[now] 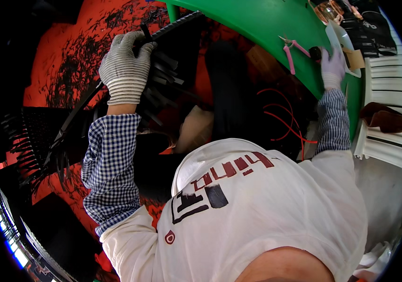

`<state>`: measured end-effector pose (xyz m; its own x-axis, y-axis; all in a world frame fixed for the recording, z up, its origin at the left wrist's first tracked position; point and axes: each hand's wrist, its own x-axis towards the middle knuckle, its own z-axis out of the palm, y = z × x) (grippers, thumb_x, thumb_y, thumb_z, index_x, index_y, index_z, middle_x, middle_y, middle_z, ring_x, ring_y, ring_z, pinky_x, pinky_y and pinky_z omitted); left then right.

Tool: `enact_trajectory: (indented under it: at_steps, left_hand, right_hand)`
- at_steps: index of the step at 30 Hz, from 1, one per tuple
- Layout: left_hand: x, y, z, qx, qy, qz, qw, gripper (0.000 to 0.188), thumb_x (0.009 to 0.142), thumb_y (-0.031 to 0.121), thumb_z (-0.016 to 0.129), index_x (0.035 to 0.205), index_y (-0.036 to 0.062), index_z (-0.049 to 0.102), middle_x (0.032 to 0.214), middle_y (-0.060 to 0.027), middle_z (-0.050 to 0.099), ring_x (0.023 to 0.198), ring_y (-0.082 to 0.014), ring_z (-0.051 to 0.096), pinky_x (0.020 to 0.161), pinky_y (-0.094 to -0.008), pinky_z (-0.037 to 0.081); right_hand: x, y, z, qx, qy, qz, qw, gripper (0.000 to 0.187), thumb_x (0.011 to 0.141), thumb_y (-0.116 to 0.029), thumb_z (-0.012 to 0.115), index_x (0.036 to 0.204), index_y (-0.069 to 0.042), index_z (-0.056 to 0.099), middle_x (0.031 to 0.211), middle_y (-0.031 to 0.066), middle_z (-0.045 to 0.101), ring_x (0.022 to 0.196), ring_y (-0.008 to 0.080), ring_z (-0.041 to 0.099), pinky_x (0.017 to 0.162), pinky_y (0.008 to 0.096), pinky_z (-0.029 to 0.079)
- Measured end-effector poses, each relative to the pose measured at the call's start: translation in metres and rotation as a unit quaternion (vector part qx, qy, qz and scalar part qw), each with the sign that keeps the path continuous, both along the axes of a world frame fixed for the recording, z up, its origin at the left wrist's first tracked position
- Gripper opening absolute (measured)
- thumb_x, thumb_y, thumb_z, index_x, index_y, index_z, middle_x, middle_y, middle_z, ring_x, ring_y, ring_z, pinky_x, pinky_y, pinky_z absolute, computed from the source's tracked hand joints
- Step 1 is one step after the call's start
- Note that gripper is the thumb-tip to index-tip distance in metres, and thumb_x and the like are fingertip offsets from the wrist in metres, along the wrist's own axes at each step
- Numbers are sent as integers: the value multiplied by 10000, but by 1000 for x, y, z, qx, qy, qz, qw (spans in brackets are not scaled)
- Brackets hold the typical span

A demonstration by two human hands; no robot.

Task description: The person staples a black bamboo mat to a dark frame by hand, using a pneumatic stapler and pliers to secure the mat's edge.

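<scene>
Over red floor, the left hand pinches a black strip. Near pink-handled pliers, the right hand blurs, its hold unclear.

Looks like a workshop or a small production area. Shown first by a red floor thickly littered with black slivers, much like trimmings. Further marked by a green worktop bearing 1 pair of pink-handled pliers and a white tray, with red wire or tubing looping beside it. Also suggested by a striped knit work glove on the left hand, at 1 end of a long black ribbed strip.
</scene>
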<state>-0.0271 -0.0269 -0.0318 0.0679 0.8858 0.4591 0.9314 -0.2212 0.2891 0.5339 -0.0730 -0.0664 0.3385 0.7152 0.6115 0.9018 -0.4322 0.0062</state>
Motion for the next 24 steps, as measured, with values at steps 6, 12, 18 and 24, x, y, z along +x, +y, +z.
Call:
enact_trajectory:
  at_steps: [6, 12, 18, 24]
  left_hand:
    - [-2, 4, -1, -22, -47, 4, 999, 329, 794, 306, 812, 1058, 128, 733, 959, -14, 695, 831, -168, 687, 743, -311, 578]
    - [-7, 17, -7, -17, -134, -36, 990, 230, 840, 332, 762, 966, 140, 754, 878, -17, 688, 766, -197, 668, 712, -339, 552]
    - [-11, 31, 8, -157, -157, 3, 975, 284, 844, 397, 752, 958, 137, 764, 793, -43, 715, 699, -199, 669, 711, -345, 544]
    - [-8, 28, 9, -169, -181, -11, 969, 318, 827, 434, 769, 940, 138, 773, 744, -46, 718, 663, -164, 664, 688, -334, 538]
  right_hand:
    - [28, -61, -24, -246, 148, -198, 937, 716, 919, -608, 537, 1462, -156, 420, 1454, 206, 485, 1280, 378, 524, 1031, 462, 438]
    - [38, -41, -32, -270, 112, -120, 949, 725, 912, -507, 619, 1517, -235, 327, 1412, 208, 535, 1229, 401, 568, 1036, 480, 454]
    - [57, -32, 14, -62, 227, 40, 971, 716, 870, -320, 721, 1480, -91, 424, 1286, 246, 618, 1149, 345, 630, 978, 397, 491]
    - [-83, -33, 105, 50, 501, 285, 816, 207, 918, -237, 695, 894, -42, 630, 695, 11, 603, 632, 122, 590, 627, 270, 483]
